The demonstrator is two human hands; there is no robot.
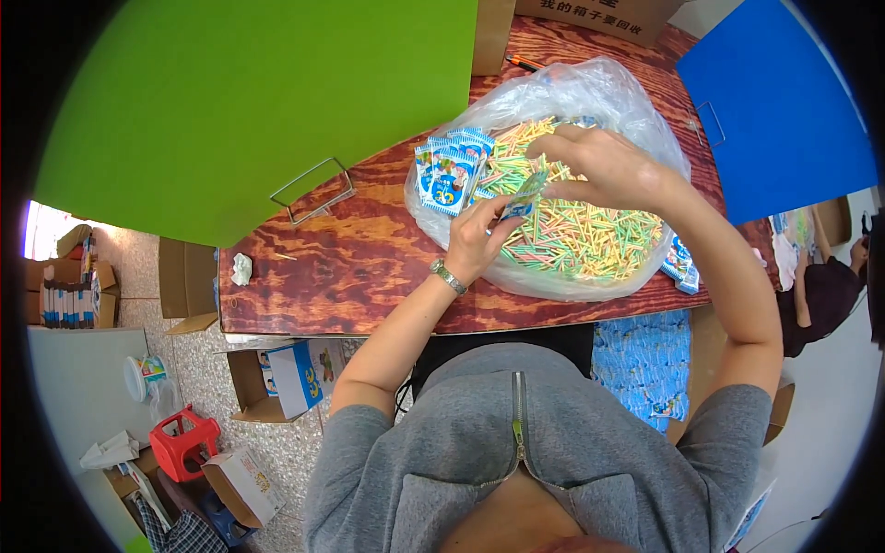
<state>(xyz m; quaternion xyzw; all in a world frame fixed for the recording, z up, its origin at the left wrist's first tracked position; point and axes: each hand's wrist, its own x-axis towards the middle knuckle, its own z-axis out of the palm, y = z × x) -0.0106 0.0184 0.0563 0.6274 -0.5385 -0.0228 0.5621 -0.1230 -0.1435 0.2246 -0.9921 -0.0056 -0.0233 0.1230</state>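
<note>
Left hand (477, 230) pinched a packet (524, 206); right hand (608, 168), thumb and fingers apart, hung seemingly empty above the sticks (595, 241). I judged a light, steady pinch best.

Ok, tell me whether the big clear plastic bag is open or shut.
Open: the plastic bag is spread wide, leaving the coloured sticks inside exposed.

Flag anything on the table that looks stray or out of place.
A crumpled white wad lies at the left end of the table, with what looks like one loose stick nearby, well apart from the heaped sticks in the plastic bag.
</note>
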